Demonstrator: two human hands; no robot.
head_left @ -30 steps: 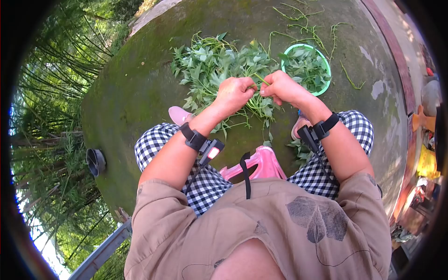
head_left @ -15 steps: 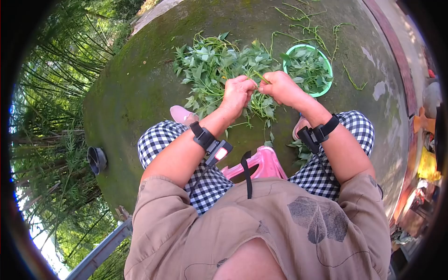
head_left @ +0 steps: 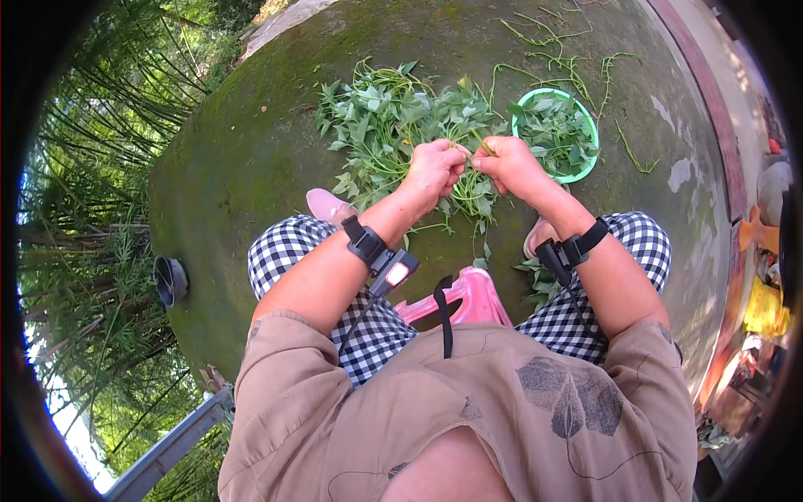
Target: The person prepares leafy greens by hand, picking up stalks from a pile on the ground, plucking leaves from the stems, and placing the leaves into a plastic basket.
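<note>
Mossy ground (head_left: 242, 167) spreads out ahead, with bamboo (head_left: 92, 276) along the left edge. On it lies a heap of leafy stems (head_left: 376, 109), in front of the person (head_left: 468, 376). Over the heap's near side, the right hand (head_left: 512, 166) pinches 1 green stem (head_left: 481, 143); the left hand (head_left: 435, 171) is curled beside it, and whether it grips anything I cannot tell. Just right of the heap, a green-rimmed basket (head_left: 595, 134) holds leaves (head_left: 552, 125).
</note>
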